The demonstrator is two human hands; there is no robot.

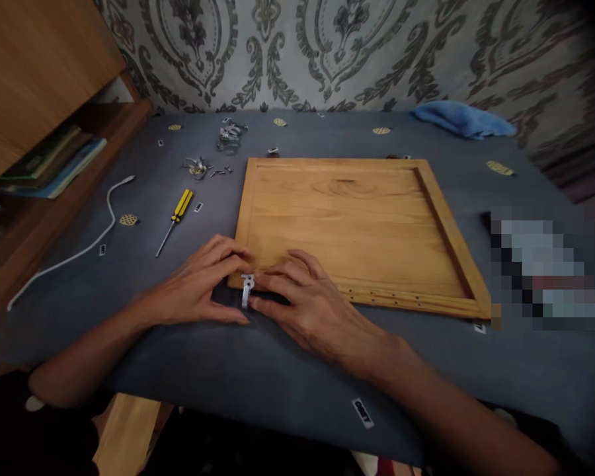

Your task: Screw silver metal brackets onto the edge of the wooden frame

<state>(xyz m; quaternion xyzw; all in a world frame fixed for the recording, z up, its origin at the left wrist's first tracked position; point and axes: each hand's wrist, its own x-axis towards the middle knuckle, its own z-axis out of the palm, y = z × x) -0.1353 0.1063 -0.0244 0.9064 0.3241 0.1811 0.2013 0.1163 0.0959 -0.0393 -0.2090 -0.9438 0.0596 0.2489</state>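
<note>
At the near left corner of a framed wooden panel [347, 211], a small silver metal bracket [248, 285] with holes and a curved tongue sits against the frame's edge. My right hand [310, 301] pinches the bracket from the right between thumb and fingers. On its other side, my left hand [203, 281] has its thumb spread away from the fingers, and the fingertips rest at the panel's corner. Several small dark holes run along the near rail. A yellow-and-black screwdriver [181, 205] lies beyond my left hand.
Loose screws [221, 171] and a pile of metal parts [197, 166] lie behind the screwdriver, with more silver fittings [231, 135] farther back. A white cable [113, 215] runs along the left. A blue cloth [461, 120] is at the back right; a blurred object [540, 264] sits at right.
</note>
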